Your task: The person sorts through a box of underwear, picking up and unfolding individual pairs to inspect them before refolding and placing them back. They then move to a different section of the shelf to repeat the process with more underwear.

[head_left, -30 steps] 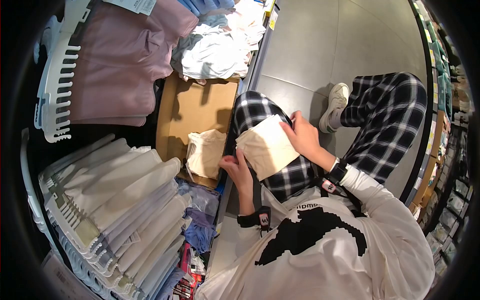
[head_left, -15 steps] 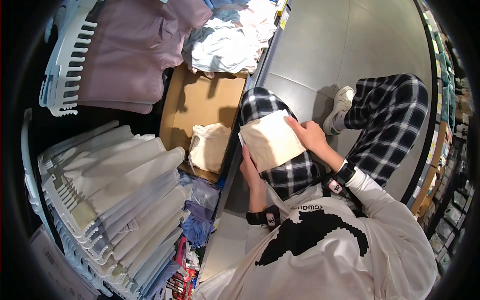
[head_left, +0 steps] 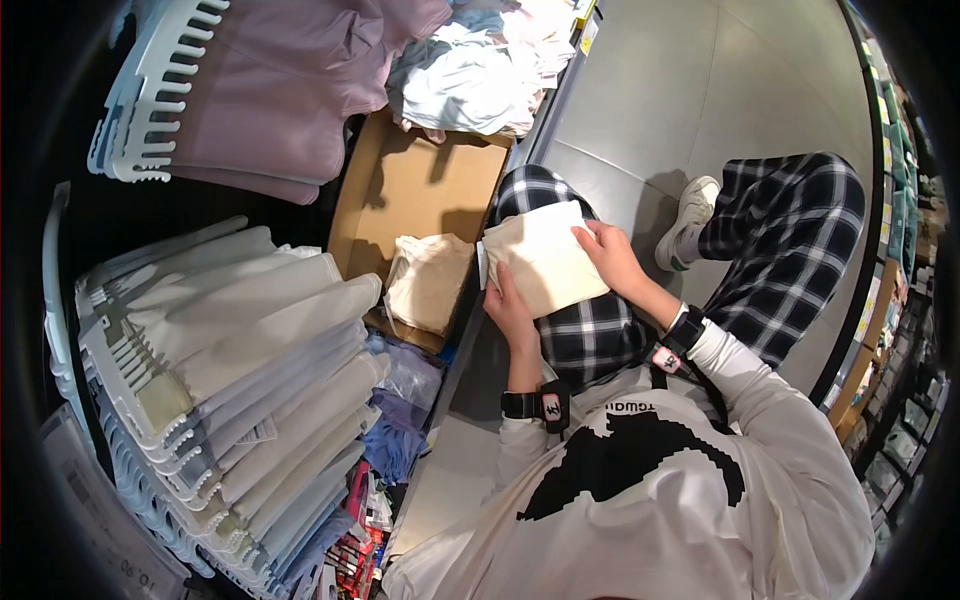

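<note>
A folded cream cloth [head_left: 545, 260] rests over the knee in plaid trousers, held at both sides. My left hand [head_left: 512, 312] grips its lower left edge, with the thumb on top and the other fingers mostly hidden beneath. At the cloth's right edge is my right hand [head_left: 612, 258], its thumb and fingers closed on the fabric. A pale tag or card edge shows at the cloth's left side. Just left of the knee, another folded cream cloth [head_left: 430, 283] lies in an open cardboard box [head_left: 440, 180].
Pale garments on white hangers [head_left: 240, 340] hang at the lower left, with mauve garments [head_left: 270, 90] above. A heap of light clothes [head_left: 470, 80] lies beyond the box. Bagged blue items [head_left: 395, 430] sit below it. A stocked shelf [head_left: 900, 200] runs along the right.
My left thumb has moved from the cloth's edge onto its top. My right hand has shifted slightly along the right edge. The whole view has shifted a little.
</note>
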`<action>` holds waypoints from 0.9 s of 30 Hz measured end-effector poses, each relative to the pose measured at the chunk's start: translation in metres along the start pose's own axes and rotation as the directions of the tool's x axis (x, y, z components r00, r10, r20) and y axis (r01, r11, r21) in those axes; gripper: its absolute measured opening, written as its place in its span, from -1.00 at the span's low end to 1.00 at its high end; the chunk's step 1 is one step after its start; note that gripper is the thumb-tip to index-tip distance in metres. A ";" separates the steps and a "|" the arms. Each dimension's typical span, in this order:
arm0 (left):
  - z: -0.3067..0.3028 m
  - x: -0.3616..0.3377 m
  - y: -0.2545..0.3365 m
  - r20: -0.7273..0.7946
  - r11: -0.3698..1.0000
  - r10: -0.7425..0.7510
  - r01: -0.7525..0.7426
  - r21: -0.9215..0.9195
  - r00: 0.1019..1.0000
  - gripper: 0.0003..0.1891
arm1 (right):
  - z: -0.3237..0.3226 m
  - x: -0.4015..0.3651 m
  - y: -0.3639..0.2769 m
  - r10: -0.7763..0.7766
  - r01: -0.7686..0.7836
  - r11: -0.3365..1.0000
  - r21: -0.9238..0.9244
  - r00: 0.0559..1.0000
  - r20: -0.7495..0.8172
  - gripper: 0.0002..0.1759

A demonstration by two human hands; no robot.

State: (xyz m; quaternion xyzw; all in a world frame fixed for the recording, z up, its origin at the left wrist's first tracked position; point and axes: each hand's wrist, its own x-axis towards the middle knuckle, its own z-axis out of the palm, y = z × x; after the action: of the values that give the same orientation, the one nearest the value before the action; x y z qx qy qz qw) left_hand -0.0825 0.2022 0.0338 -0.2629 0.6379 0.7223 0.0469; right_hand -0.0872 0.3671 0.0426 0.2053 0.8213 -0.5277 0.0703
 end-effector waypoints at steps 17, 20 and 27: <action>-0.138 0.077 0.010 -0.322 0.641 0.642 -0.257 0.723 0.696 -0.58 | 0.168 0.079 -0.055 -0.507 0.688 0.715 -0.125 0.634 0.584 -0.68; -0.139 0.066 0.005 -0.278 0.588 0.521 -0.104 0.802 0.807 -0.68 | 0.161 0.072 -0.057 -0.487 0.697 0.706 -0.122 0.604 0.631 -0.66; -0.036 0.031 0.044 -0.228 0.673 0.712 -0.552 0.492 0.664 -0.72 | 0.041 0.102 -0.136 -0.450 0.651 0.758 -0.043 0.569 0.688 -0.74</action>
State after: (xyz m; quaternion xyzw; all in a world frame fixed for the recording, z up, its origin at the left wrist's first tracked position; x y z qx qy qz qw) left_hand -0.1152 0.1520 0.0585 -0.1475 0.8118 0.4824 -0.2941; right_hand -0.2393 0.3087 0.1054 -0.2697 0.8360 -0.4317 0.2050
